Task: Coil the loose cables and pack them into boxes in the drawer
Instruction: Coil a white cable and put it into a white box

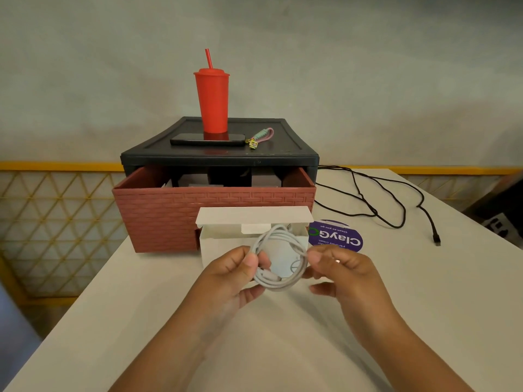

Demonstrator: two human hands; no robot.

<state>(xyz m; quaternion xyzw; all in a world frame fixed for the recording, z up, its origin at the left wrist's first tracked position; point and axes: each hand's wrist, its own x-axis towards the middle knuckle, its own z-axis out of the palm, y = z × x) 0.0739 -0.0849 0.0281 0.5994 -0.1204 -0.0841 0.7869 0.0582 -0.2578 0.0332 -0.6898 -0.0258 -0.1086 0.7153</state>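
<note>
Cable (283, 285), white and coiled, was held in the air just in front of the open drawer (169, 216). The left hand (240, 274) pinched the coil's left side between thumb and curled fingers; the right hand (339, 271) pinched its right side likewise. A box (218, 247), flap up, stood against the drawer's front. A black cable (374, 212) sprawled right of the drawer.

A coiled white cable (276, 285) is held before an open box (215, 250); black cable (365, 200) sprawls beside the drawer (169, 216).
</note>
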